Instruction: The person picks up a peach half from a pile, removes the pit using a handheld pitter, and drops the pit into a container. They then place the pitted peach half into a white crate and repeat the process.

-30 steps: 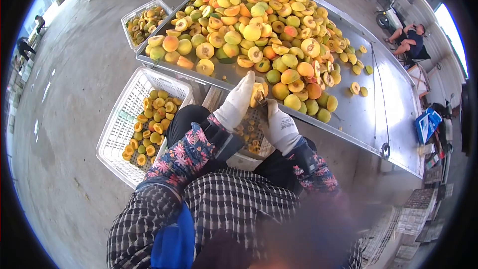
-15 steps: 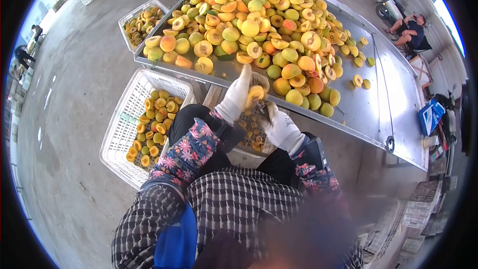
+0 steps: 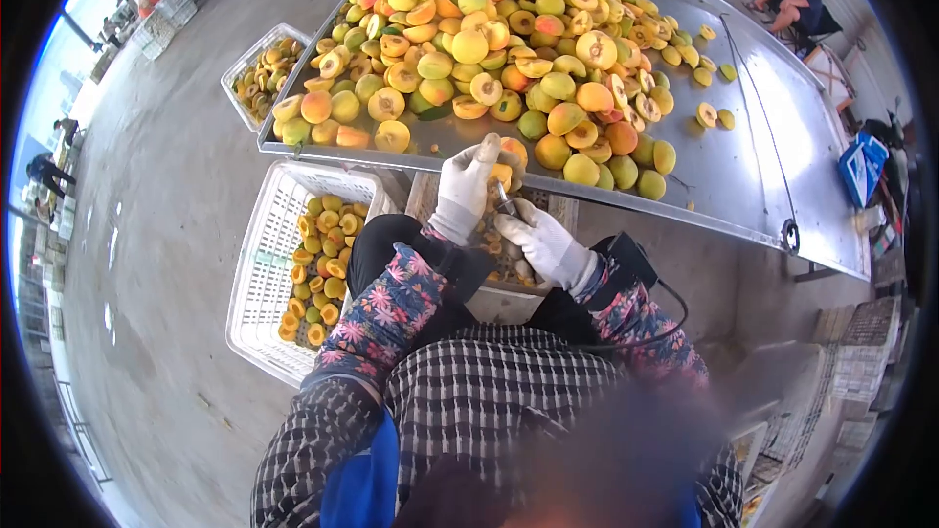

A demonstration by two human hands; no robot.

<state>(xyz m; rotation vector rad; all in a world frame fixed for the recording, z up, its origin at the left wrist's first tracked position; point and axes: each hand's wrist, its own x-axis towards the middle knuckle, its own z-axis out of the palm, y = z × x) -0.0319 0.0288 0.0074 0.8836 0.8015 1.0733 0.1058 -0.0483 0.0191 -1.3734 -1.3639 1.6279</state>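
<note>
No text, label, brand, number or sign can be read. The blue-and-white package (image 3: pixel 863 170) at the far right, beside the metal bench (image 3: pixel 719 172), bears pale markings too small and blurred to decipher.

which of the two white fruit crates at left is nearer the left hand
The bigger-looking crate beside the left knee; the smaller-looking crate stands alongside the table, farther from the left hand.
</note>
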